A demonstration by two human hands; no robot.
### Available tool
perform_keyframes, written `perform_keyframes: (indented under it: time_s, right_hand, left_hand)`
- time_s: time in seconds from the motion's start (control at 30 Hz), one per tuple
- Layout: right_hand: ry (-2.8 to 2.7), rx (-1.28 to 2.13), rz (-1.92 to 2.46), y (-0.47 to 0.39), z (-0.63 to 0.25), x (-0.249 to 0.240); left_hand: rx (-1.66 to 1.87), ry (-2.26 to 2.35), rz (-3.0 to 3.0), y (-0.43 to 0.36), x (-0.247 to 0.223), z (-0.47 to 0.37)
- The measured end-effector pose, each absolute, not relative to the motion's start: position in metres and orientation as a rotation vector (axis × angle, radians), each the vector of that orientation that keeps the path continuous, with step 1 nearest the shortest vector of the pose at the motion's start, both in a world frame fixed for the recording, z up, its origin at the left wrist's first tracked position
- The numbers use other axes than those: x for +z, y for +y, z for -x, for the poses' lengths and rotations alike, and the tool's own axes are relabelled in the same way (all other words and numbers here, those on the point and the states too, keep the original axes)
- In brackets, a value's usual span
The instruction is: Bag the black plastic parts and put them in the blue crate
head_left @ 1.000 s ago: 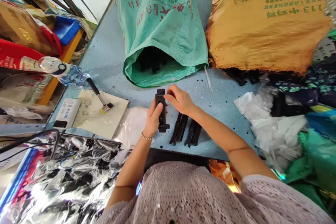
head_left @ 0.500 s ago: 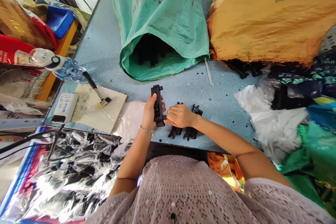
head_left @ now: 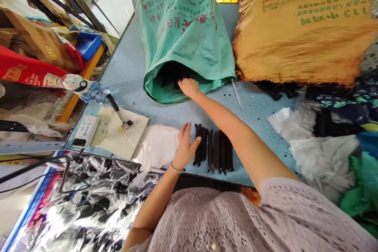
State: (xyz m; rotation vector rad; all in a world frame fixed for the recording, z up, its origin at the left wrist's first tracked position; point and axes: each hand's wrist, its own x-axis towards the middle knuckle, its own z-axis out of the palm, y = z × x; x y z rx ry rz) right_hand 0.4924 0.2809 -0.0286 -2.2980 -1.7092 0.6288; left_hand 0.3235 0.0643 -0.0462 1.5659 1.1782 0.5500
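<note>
Several black plastic parts (head_left: 223, 151) lie side by side on the blue speckled table (head_left: 251, 114). My left hand (head_left: 186, 145) rests just left of them, fingers apart, its thumb by the leftmost part. A stack of clear plastic bags (head_left: 161, 145) is under and beside that hand. At the mouth of a green woven sack (head_left: 189, 39), my right hand (head_left: 189, 86) reaches in with curled fingers. Dark parts (head_left: 169, 75) fill the shadow inside the sack. Whether the right fingers hold any of them is hidden.
An orange sack (head_left: 298, 35) stands at the back right. On the left are a water bottle (head_left: 88, 88), a brush (head_left: 118, 112) on a notepad (head_left: 126, 138) and a white box (head_left: 87, 128). Crumpled white plastic (head_left: 313, 145) lies right; bagged parts (head_left: 97, 204) fill the lower left.
The black part has left my left hand, which has opened. My right hand has moved up to the green sack's mouth. More black parts now show in the row, and the view has shifted.
</note>
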Motion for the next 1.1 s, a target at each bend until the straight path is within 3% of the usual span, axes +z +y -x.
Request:
perform_keyframes:
  time_s: [0.17, 0.3, 0.47, 0.63, 0.87, 1.0, 1.1]
  right_hand:
    - [-1.824, 0.781, 1.941, 0.147, -0.487, -0.013]
    - [-2.006, 0.732, 1.675, 0.083, -0.491, -0.002]
    - [-2.149, 0.326, 1.596, 0.117, -0.501, -0.005]
    - [-1.989, 0.470, 1.804, 0.102, -0.492, -0.003]
    - [-2.284, 0.512, 1.434, 0.025, -0.471, -0.016]
    - [-2.249, 0.660, 1.619, 0.077, -0.482, -0.019]
    - [-2.019, 0.451, 1.949, 0.158, -0.502, -0.021]
  left_hand:
    - [0.972, 1.092, -0.877, 0.126, -0.033, -0.315]
    - [0.989, 1.091, -0.719, 0.131, -0.016, -0.323]
    - [0.738, 1.017, -0.798, 0.097, 0.002, -0.330]
    - [0.808, 1.085, -0.753, 0.091, 0.000, -0.335]
    - [0.805, 1.113, -0.880, 0.109, -0.017, -0.324]
    - [0.577, 1.398, -1.437, 0.110, -0.031, -0.309]
    - [0.371, 1.478, -1.663, 0.095, -0.040, -0.308]
